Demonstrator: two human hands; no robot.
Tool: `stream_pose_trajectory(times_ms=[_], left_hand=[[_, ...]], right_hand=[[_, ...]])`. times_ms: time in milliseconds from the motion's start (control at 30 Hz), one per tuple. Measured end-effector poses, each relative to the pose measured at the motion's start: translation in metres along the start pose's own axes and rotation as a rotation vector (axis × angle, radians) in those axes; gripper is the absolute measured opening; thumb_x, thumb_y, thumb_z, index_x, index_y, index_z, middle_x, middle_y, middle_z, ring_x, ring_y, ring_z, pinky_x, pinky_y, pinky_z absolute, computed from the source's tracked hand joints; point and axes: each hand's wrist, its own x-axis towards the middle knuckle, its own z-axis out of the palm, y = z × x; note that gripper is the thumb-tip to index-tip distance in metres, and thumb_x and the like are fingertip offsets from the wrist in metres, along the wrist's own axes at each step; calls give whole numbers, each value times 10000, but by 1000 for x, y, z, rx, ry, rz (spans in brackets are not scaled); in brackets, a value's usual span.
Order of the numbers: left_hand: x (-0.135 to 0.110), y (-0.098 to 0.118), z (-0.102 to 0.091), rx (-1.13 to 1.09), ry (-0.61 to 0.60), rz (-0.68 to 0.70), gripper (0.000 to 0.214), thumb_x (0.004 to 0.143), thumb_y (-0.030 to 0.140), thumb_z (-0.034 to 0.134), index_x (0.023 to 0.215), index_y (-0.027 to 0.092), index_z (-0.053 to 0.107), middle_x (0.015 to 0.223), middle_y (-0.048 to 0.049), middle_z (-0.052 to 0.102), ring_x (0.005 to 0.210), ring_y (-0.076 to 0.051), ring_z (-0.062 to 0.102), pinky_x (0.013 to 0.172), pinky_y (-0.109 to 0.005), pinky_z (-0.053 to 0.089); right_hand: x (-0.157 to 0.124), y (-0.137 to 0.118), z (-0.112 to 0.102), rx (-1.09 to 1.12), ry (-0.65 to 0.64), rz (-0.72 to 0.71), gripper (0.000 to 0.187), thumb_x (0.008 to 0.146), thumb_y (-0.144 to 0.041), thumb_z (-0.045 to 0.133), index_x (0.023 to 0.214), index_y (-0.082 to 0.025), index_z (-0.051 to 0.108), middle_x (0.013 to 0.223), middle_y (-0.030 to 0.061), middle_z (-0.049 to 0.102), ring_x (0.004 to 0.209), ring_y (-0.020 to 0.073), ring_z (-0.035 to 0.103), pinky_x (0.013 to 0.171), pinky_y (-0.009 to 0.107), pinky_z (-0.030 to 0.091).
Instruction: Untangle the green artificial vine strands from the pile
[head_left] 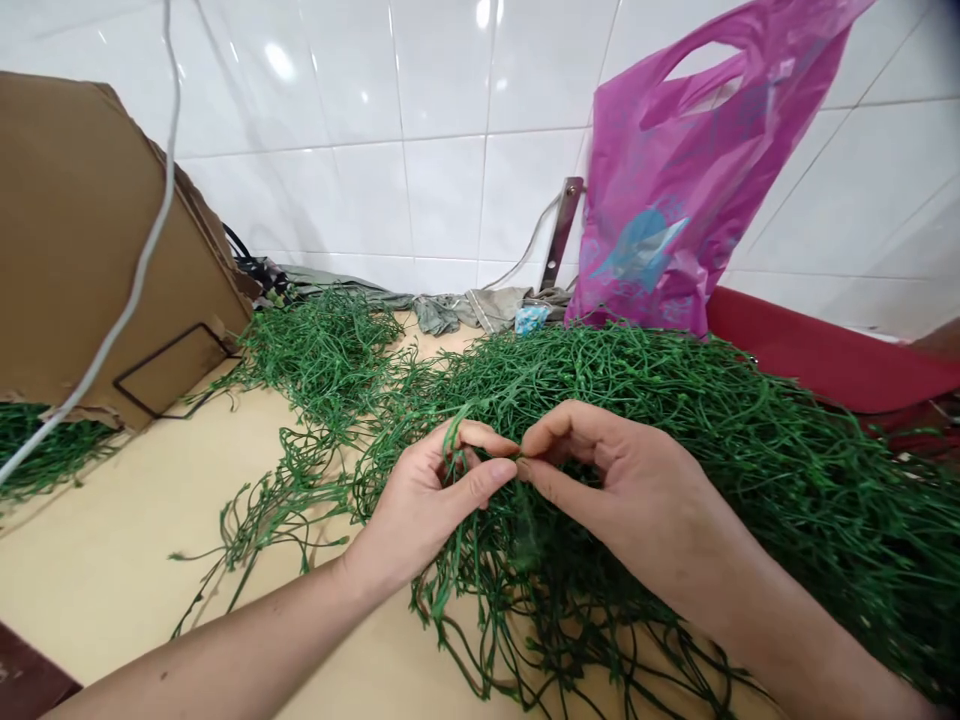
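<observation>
A big tangled heap of thin green plastic stems (750, 450) covers the right and middle of the pale yellow table (112, 540). My left hand (427, 500) is closed around a bunch of these stems, thumb and forefinger pinched. My right hand (622, 490) meets it fingertip to fingertip and pinches the same green stem between thumb and forefinger. Both hands rest over the front of the heap, with loose strands hanging below them.
A brown cardboard box (82, 240) stands at the left with a white cable (142, 260) across it. A pink plastic bag (675, 180) leans on the white tiled wall. Grey cloth (472, 305) lies at the back, a red tray edge (825, 355) to the right.
</observation>
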Motion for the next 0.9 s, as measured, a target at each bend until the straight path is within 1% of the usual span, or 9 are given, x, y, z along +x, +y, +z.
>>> stream_pose_trajectory(times_ms=[100, 167, 267, 367, 467, 533, 633, 733, 900], left_hand=[[1, 3, 1, -82, -45, -82, 227, 831, 361, 751, 914, 166, 673, 709, 40, 571, 583, -73, 489, 589, -217, 391], [3, 5, 1, -97, -45, -114, 213, 802, 319, 778, 861, 155, 654, 680, 48, 565, 560, -65, 490, 565, -206, 392], [5, 8, -1, -89, -48, -144, 184, 799, 281, 770, 804, 143, 648, 661, 51, 555, 538, -52, 463, 531, -190, 376], [7, 8, -2, -65, -98, -157, 173, 797, 265, 756, 771, 135, 645, 667, 45, 556, 536, -48, 454, 520, -186, 366], [8, 6, -2, -39, -126, -182, 161, 798, 270, 741, 809, 132, 659, 720, 26, 579, 574, -61, 479, 537, -194, 393], [8, 5, -2, -15, -126, -203, 170, 804, 282, 729, 853, 128, 678, 760, 7, 599, 614, -78, 493, 548, -203, 410], [8, 3, -2, 37, -136, -209, 197, 827, 292, 701, 924, 121, 704, 766, -3, 610, 612, -83, 476, 550, -216, 395], [7, 2, -2, 77, -138, -191, 212, 838, 310, 693, 936, 122, 687, 722, 18, 575, 585, -79, 448, 550, -226, 369], [7, 1, -2, 113, -135, -129, 278, 869, 401, 671, 774, 160, 569, 653, 54, 486, 577, -81, 403, 567, -232, 346]], right_hand=[[-4, 1, 3, -140, 58, -81, 128, 823, -134, 580, 755, -230, 629, 706, -38, 672, 636, 119, 608, 596, 223, 457], [-4, 1, 2, -185, 51, -123, 152, 812, -99, 561, 760, -230, 619, 721, -40, 672, 646, 117, 612, 601, 223, 451], [-2, 0, -3, -173, -30, -117, 143, 842, -115, 571, 785, -235, 626, 735, -50, 673, 668, 113, 617, 624, 217, 452], [1, 0, -9, -133, -125, -87, 154, 850, -105, 577, 798, -235, 642, 735, -59, 679, 664, 105, 607, 635, 214, 446], [3, 2, -12, -117, -192, -28, 161, 854, -101, 575, 808, -231, 659, 741, -55, 693, 654, 108, 605, 625, 225, 437], [3, 4, -13, -152, -211, -26, 148, 864, -111, 587, 826, -230, 666, 751, -49, 694, 654, 113, 605, 624, 234, 432], [0, 8, -11, -319, -159, -150, 139, 916, -138, 568, 847, -219, 658, 791, -17, 677, 707, 141, 600, 655, 264, 428], [-4, 11, -6, -516, -111, -288, 190, 959, -124, 498, 856, -201, 638, 840, 27, 666, 760, 180, 589, 699, 307, 429], [-10, 12, 5, -818, -133, -542, 281, 858, 2, 461, 991, -152, 654, 858, 85, 709, 725, 226, 628, 741, 369, 437]])
